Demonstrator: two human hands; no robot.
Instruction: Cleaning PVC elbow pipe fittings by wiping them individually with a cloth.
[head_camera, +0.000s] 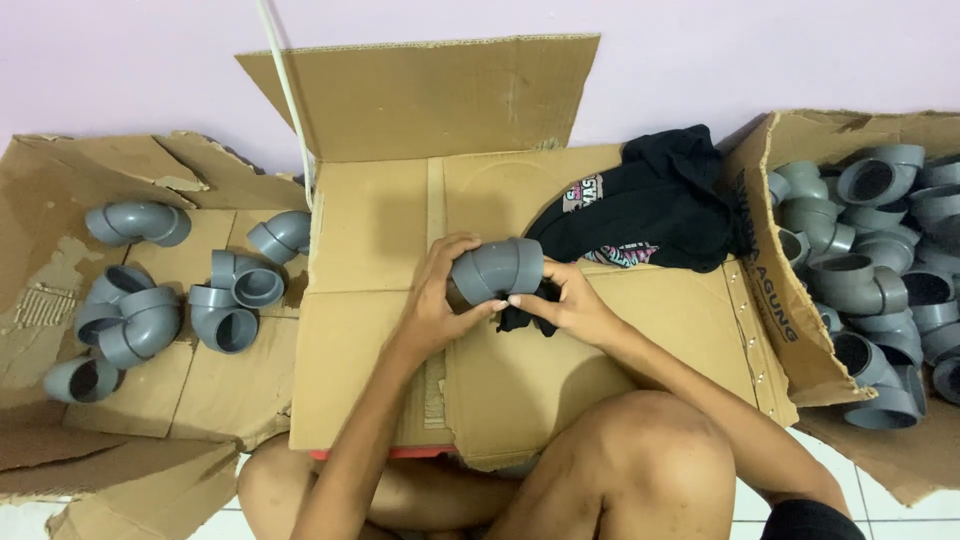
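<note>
Both hands, left hand (432, 300) and right hand (568, 303), clamp a grey pipe elbow (497, 270) over the flattened cardboard box (370, 330), seemingly wiping it with the black cloth (650, 210).

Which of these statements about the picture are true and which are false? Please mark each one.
1. Both hands hold one grey pipe elbow. True: the left hand and the right hand grip it together.
2. The box on the right holds only one fitting. False: it is full of grey fittings.
3. A black cloth lies on the cardboard box in the middle. True.
4. The fittings on the left are white. False: they are grey.
</note>
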